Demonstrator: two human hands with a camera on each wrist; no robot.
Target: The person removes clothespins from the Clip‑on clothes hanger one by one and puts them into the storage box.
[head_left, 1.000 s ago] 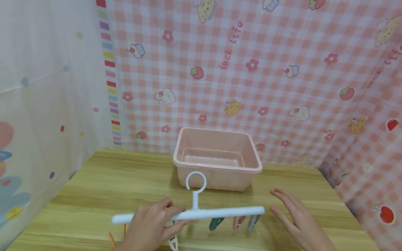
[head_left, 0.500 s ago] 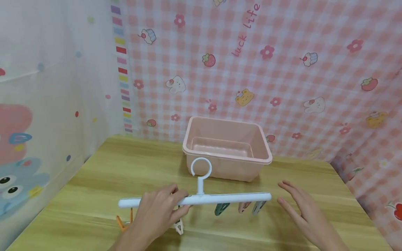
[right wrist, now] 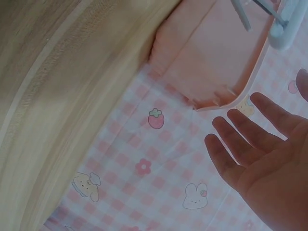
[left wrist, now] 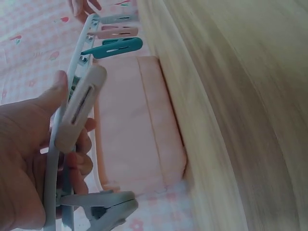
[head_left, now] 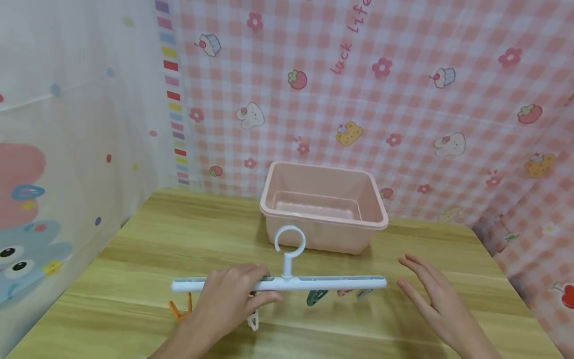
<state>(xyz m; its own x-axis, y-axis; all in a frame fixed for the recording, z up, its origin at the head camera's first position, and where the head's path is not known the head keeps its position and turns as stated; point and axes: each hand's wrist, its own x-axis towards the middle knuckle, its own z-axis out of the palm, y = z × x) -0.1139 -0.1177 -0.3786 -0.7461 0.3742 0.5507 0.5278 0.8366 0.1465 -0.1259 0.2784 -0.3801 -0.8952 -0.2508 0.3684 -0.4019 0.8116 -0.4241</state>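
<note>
A white clip hanger (head_left: 323,283) with a round hook is held level above the table. My left hand (head_left: 230,299) grips its bar left of the hook, thumb in front. Clothespins hang below the bar: an orange one (head_left: 179,311) at the left, a white one (head_left: 253,320) by my left thumb, a dark green one (head_left: 317,297) right of the hook. Past that come a pink clothespin (left wrist: 115,32) and a grey one (left wrist: 118,19), clearest in the left wrist view. My right hand (head_left: 435,304) is off the hanger's right end, fingers extended, holding nothing.
A pink plastic basket (head_left: 323,234) stands behind the hanger, near the back of the wood-grain table (head_left: 134,254). A pink checked cloth (head_left: 403,114) hangs behind and to the right. Another pale printed cloth (head_left: 89,124) covers the left side.
The hanger bar has tilted so its slotted top now shows, and the clothespins right of the hook appear shorter. My left hand keeps its grip. The head view has shifted.
</note>
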